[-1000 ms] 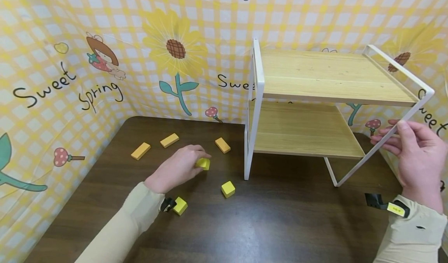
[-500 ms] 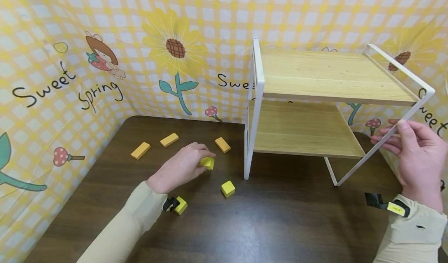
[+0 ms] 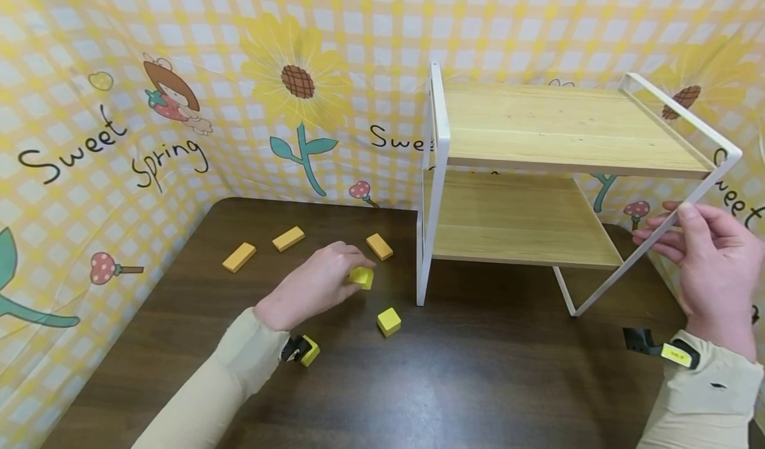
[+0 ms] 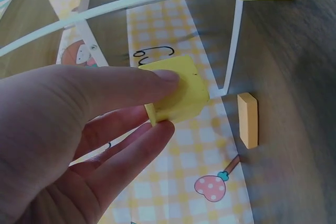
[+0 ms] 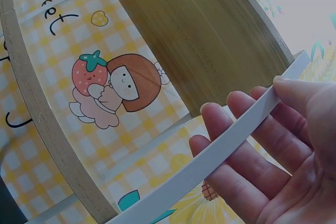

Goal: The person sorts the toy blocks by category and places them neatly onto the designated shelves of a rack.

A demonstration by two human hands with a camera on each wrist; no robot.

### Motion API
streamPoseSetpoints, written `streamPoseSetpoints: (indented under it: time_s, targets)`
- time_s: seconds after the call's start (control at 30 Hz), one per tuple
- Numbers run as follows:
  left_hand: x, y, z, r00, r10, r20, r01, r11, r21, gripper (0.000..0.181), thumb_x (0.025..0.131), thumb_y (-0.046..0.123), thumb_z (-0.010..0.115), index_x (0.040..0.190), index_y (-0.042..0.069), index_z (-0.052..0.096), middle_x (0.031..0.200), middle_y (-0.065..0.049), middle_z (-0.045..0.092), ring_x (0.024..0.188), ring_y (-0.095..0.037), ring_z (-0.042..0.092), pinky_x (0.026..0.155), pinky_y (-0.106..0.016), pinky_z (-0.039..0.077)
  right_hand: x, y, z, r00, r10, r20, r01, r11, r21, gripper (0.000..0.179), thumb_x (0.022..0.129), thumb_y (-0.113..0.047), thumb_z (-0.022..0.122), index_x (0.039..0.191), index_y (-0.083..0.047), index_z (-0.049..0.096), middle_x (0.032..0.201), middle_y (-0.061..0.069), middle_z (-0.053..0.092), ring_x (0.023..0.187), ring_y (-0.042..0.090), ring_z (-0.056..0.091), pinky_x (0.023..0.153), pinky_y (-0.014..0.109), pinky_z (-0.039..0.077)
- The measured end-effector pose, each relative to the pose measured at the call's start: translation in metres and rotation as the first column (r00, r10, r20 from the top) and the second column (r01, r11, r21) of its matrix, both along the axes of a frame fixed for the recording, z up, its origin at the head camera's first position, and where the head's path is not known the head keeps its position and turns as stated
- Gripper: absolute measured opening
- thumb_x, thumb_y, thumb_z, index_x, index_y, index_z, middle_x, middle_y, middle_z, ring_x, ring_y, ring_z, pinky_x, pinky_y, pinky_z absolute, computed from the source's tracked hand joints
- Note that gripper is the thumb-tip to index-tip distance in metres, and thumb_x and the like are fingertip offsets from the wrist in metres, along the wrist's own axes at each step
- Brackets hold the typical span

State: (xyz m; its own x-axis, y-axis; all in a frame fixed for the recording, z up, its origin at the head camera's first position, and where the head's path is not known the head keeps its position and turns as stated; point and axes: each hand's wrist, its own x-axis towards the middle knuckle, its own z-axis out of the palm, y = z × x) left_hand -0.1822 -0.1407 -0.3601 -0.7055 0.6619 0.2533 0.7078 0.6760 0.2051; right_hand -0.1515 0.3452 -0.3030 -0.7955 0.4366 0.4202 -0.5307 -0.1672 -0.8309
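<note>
A yellow cube point(image 3: 362, 277) is pinched between the thumb and fingers of my left hand point(image 3: 317, 277), close over the dark table. Seen from the left wrist, the thumb lies along the cube point(image 4: 185, 88) and fingertips touch its lower side. My right hand point(image 3: 717, 256) holds the slanted white side post of a two-tier wooden shelf point(image 3: 574, 127). In the right wrist view its thumb presses the front of the post point(image 5: 194, 169) while the fingers reach behind. Another yellow cube point(image 3: 389, 322) sits right of my left hand.
A third yellow cube point(image 3: 311, 352) is partly hidden behind the left wrist strap. Several orange blocks lie toward the back: one point(image 3: 240, 257) far left, one point(image 3: 289, 238) beside it, one point(image 3: 379, 246) near the shelf's left legs. Checked cloth point(image 3: 239, 163) hangs around the dark table point(image 3: 358, 396).
My left hand has shifted slightly to the right with the yellow cube, and its wrist strap covers more of the cube behind it. My right hand keeps its hold on the post.
</note>
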Motion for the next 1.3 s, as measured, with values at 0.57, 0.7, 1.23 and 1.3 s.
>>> streamPoseSetpoints:
  time_s: [0.57,0.7,1.23,1.3]
  targets:
    - [0.009,0.013,0.013,0.997,-0.061,-0.052,0.062,0.998,0.012,0.035,0.081,0.003,0.084,0.115,0.006,0.076,0.110,-0.002,0.070,0.105,-0.019,0.062,0.091,-0.031,0.052,0.000,-0.001,0.002,0.999,0.022,-0.033,-0.023,1.000,-0.002,0.026,0.098,-0.003,0.066,0.100,0.022,0.061,0.080,0.023,0.069,0.063,0.026,0.073,0.062,0.034,0.058]
    - [0.013,0.016,0.018,0.995,-0.077,-0.065,0.079,0.997,0.018,0.035,0.081,0.003,0.084,0.115,0.007,0.076,0.110,-0.002,0.070,0.105,-0.019,0.061,0.090,-0.030,0.052,0.001,0.000,0.002,1.000,0.016,-0.019,-0.016,1.000,0.011,0.025,0.098,-0.004,0.066,0.101,0.021,0.062,0.081,0.022,0.070,0.064,0.026,0.073,0.062,0.033,0.057]
    - [0.022,0.024,0.028,0.985,-0.135,-0.109,0.138,0.990,0.027,0.037,0.081,0.004,0.085,0.117,0.005,0.075,0.114,-0.003,0.070,0.109,-0.019,0.061,0.093,-0.030,0.051,0.001,0.001,0.000,1.000,-0.017,-0.004,0.017,0.998,0.057,0.026,0.098,-0.007,0.066,0.102,0.019,0.064,0.080,0.020,0.071,0.064,0.023,0.074,0.062,0.031,0.057]
    - [0.022,0.026,0.029,0.982,-0.142,-0.122,0.146,0.989,0.025,0.037,0.081,0.004,0.085,0.117,0.005,0.075,0.115,-0.004,0.070,0.111,-0.020,0.060,0.094,-0.030,0.050,0.001,0.000,0.001,1.000,-0.015,-0.015,0.016,0.998,0.058,0.027,0.098,-0.006,0.066,0.102,0.020,0.063,0.080,0.021,0.071,0.063,0.023,0.073,0.062,0.031,0.057]
